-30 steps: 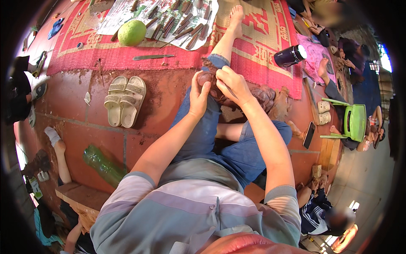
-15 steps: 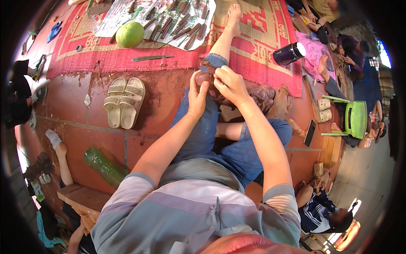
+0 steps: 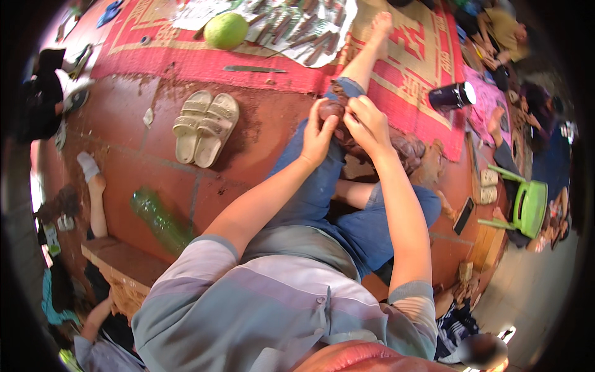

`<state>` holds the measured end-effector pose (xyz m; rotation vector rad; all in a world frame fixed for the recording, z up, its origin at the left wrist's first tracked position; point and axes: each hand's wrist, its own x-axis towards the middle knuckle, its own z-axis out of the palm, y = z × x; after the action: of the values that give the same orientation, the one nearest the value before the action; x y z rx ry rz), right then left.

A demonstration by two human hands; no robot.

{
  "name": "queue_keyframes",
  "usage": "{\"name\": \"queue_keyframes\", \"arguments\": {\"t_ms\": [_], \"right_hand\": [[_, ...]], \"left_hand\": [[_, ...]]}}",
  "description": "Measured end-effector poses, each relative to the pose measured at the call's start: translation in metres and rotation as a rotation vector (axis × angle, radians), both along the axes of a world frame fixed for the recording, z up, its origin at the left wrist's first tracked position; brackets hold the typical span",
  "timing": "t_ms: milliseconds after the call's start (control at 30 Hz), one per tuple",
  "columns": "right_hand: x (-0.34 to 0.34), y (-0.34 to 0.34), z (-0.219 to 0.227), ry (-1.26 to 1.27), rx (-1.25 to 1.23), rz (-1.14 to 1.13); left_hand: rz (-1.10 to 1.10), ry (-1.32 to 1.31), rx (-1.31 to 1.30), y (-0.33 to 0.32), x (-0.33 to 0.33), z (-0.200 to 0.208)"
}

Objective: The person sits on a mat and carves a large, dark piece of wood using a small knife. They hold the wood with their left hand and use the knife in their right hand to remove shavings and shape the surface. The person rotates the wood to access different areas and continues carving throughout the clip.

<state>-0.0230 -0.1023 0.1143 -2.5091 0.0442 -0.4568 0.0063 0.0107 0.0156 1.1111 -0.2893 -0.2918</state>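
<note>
A reddish-brown carved piece, seemingly wood, with a rounded knob (image 3: 331, 110), rests over my outstretched leg. My left hand (image 3: 318, 137) is closed round the knob, its thumb along the near side. Just right of it, my right hand (image 3: 370, 126) is pinched against the carving's edge; whatever lies between its fingertips is too small or hidden to make out. More lobed carving (image 3: 408, 153) shows beyond my right wrist, with a paler, rough brown part (image 3: 432, 164) at its right end. Both forearms partly hide the carving's lower side.
Beige sandals (image 3: 206, 129) and a green plastic bottle (image 3: 160, 218) lie on the tiles at left. The red mat (image 3: 279, 80) bears a flat blade (image 3: 254, 69), a green fruit (image 3: 226, 31), several carving tools (image 3: 297, 28) and a dark tumbler (image 3: 452, 97). Right are a phone (image 3: 463, 216), a green chair (image 3: 531, 208) and other people.
The view has shifted, so the mat, sandals and hands appear farther right. Both hands stay at the carving, with my right fingers still pinched beside the knob.
</note>
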Motion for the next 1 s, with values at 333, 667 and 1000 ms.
{"name": "queue_keyframes", "arguments": {"t_ms": [333, 667, 1000], "right_hand": [[0.004, -0.005, 0.002, 0.081, 0.116, -0.051], [-0.003, -0.014, -0.016, -0.199, 0.009, -0.08], [-0.034, -0.077, 0.024, -0.194, 0.948, -0.275]], "left_hand": [[-0.022, 0.03, -0.012, 0.002, -0.001, 0.002], [-0.033, -0.031, 0.086, 0.0, 0.002, -0.001], [-0.01, -0.016, 0.11, 0.001, 0.0, 0.004]]}}
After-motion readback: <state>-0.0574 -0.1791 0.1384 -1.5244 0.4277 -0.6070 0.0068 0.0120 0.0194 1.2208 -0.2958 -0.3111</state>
